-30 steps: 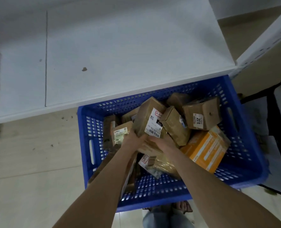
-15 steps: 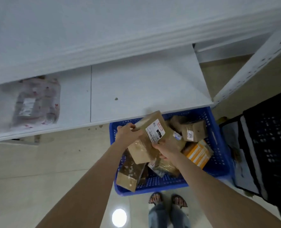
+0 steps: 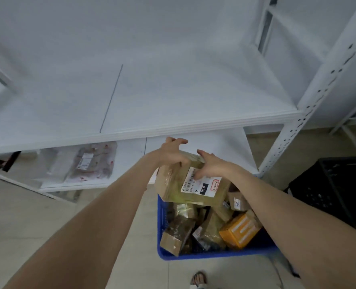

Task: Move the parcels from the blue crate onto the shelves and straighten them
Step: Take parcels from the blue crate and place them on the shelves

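I hold a brown cardboard parcel (image 3: 179,188) with a white label above the blue crate (image 3: 214,254). My left hand (image 3: 171,152) grips its far left corner and my right hand (image 3: 210,165) grips its far right top edge, fingers curled over it. The crate on the floor holds several more brown parcels and an orange box (image 3: 240,231). In front of the parcel is the wide white upper shelf (image 3: 173,97). The lower shelf (image 3: 214,142) carries a pale plastic-wrapped parcel (image 3: 91,162) at the left.
A white perforated shelf post (image 3: 310,113) rises at the right. A black crate (image 3: 339,188) stands on the floor right of the blue crate. My sandalled foot (image 3: 198,278) is on the tiled floor just below the crate.
Both hands have lifted the labelled parcel out of the crate and up toward the shelf front. The view has tilted up, bringing the upper shelf into sight.
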